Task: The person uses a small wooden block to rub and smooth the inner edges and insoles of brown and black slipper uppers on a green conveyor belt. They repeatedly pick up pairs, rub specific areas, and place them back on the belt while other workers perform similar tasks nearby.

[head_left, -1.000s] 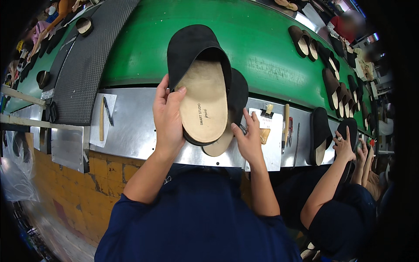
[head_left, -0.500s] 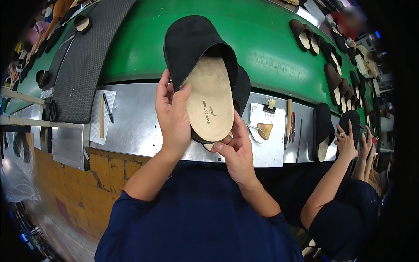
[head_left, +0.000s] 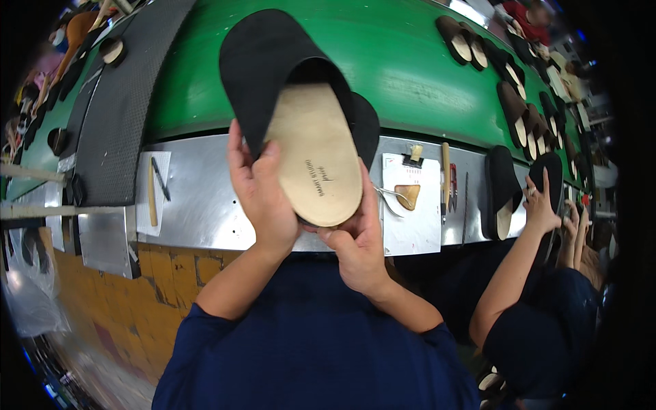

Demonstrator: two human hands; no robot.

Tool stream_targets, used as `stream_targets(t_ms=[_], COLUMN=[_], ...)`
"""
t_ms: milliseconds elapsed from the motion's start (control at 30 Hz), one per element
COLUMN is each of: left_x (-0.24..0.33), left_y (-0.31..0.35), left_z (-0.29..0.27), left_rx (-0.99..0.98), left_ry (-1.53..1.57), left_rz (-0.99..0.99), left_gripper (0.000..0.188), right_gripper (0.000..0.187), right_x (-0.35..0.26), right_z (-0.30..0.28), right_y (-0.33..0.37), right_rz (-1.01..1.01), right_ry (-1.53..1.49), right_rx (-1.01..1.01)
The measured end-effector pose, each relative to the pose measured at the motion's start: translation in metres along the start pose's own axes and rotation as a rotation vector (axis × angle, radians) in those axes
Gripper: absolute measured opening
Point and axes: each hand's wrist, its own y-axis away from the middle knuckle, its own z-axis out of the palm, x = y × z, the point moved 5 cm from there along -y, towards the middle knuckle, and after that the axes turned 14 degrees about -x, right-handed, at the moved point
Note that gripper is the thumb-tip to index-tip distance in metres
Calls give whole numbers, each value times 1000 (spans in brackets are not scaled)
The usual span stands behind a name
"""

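While the green conveyor belt (head_left: 410, 61) curves past at twelve o'clock, the person lifts a black slipper (head_left: 287, 102) over the metal bench (head_left: 205, 198), its tan insole (head_left: 318, 160) facing up. Left hand (head_left: 263, 198) clasps its nine o'clock edge, fingers wrapped tight; right hand (head_left: 359, 249) pinches the heel at six o'clock. At three o'clock, a co-worker's hand (head_left: 540, 205) touches another black slipper (head_left: 501, 191).

Both forearms rise from the lower edge, bare below dark blue sleeves. The left hand (head_left: 263, 198) is raised, fingers closed in a grip. The right hand (head_left: 359, 249) sits just beside it, lower, fingers curled.
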Motion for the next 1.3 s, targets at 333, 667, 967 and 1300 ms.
stream_targets(t_ms=[333, 667, 967, 1300], left_x=[-37, -65, -73, -60], left_y=[2, 9, 9, 8], left_z=[-31, -46, -55, -44], left_rx=[6, 22, 38, 78], left_ry=[159, 174, 234, 190], left_rz=[-209, -372, -344, -311], left_gripper=[35, 37, 33, 23], right_gripper=[73, 15, 12, 17], right_x=[-15, -50, -34, -57], right_z=[-71, -234, -250, -251], right_y=[30, 118, 102, 111], right_rz=[45, 571, 633, 594], right_ry=[747, 1724, 1993, 1452], right_rx=[58, 583, 453, 578])
